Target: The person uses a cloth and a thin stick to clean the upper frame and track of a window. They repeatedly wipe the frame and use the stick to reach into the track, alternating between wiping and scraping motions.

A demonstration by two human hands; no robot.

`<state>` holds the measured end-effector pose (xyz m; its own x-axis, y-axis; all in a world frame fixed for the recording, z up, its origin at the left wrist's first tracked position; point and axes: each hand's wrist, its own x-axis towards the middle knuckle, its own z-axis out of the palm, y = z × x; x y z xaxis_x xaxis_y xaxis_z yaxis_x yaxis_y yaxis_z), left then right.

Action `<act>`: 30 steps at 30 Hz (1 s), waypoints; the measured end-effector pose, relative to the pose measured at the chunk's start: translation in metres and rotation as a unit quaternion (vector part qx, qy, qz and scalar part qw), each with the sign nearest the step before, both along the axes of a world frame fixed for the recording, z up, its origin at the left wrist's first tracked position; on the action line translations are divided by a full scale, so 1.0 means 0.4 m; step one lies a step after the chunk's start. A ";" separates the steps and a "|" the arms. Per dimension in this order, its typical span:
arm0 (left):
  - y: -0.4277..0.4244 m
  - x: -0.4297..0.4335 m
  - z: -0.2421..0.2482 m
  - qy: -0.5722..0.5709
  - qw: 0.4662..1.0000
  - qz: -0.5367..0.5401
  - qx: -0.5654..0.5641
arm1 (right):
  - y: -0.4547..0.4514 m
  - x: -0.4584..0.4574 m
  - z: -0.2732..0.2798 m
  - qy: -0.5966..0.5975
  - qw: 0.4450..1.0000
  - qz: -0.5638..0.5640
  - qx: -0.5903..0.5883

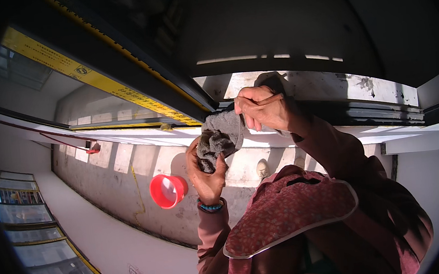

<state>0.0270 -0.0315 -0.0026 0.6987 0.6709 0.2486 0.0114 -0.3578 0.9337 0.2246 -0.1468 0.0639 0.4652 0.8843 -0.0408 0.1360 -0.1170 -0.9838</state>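
Note:
A bunched grey cloth (219,137) lies in my left hand (207,173), whose fingers and thumb close around its lower part. My right hand (262,108) is at the cloth's upper right edge, beside the dark window frame; a thin brownish stick-like thing (271,99) shows between its thumb and fingers, and what it is cannot be told. Part of the cloth goes behind the right fingers. Both hands are over the white sill, at the foot of the dark upright frame (151,72) with yellow printed protective tape (121,91).
A red plastic bucket (168,191) stands on the stained floor, left of my left hand. Dark sliding tracks (366,114) run to the right. A red-headed tool with a long handle (93,150) is at the left. A shoe (262,169) shows below.

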 end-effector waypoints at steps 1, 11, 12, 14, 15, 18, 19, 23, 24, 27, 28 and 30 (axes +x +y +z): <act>0.013 0.015 0.003 0.004 1.000 0.012 0.010 | 0.017 0.000 0.023 -0.053 0.998 -0.009 -0.022; 0.027 0.131 0.070 0.164 0.954 -0.069 0.240 | 0.010 -0.051 -0.129 0.135 0.947 -0.025 0.291; 0.038 0.133 0.061 0.128 0.929 -0.082 0.338 | -0.005 -0.052 -0.128 0.137 0.954 -0.026 0.267; 0.031 0.152 0.070 0.147 0.900 -0.104 0.396 | -0.046 -0.059 -0.116 0.123 0.953 -0.042 0.275; 0.015 0.166 0.078 0.156 0.891 -0.122 0.409 | -0.076 -0.052 -0.107 0.128 0.954 -0.069 0.261; -0.050 0.208 0.053 0.096 0.885 -0.182 0.417 | -0.178 -0.021 -0.108 0.219 0.941 -0.113 0.232; -0.094 0.221 0.065 0.126 0.895 -0.189 0.383 | -0.203 -0.006 -0.135 0.210 0.929 -0.117 0.282; -0.247 0.284 0.069 0.169 0.873 -0.265 0.374 | -0.388 0.034 -0.137 0.264 0.879 -0.179 0.353; -0.291 0.306 0.067 0.146 0.873 -0.287 0.367 | -0.442 0.052 -0.138 0.263 0.879 -0.178 0.356; -0.441 0.382 0.023 0.105 0.851 -0.362 0.366 | -0.615 0.084 -0.113 0.203 0.884 -0.296 0.300; -0.502 0.402 0.031 0.166 0.826 -0.387 0.375 | -0.671 0.101 -0.098 0.211 0.874 -0.327 0.290; -0.634 0.461 -0.015 0.045 0.834 -0.392 0.385 | -0.785 0.124 -0.052 0.197 0.855 -0.408 0.251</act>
<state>0.2114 -0.2851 -0.0087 0.8869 -0.3352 0.3180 -0.4502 -0.7816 0.4318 0.2743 -0.4608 0.0431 0.9736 0.2233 -0.0471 -0.1428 0.4353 -0.8889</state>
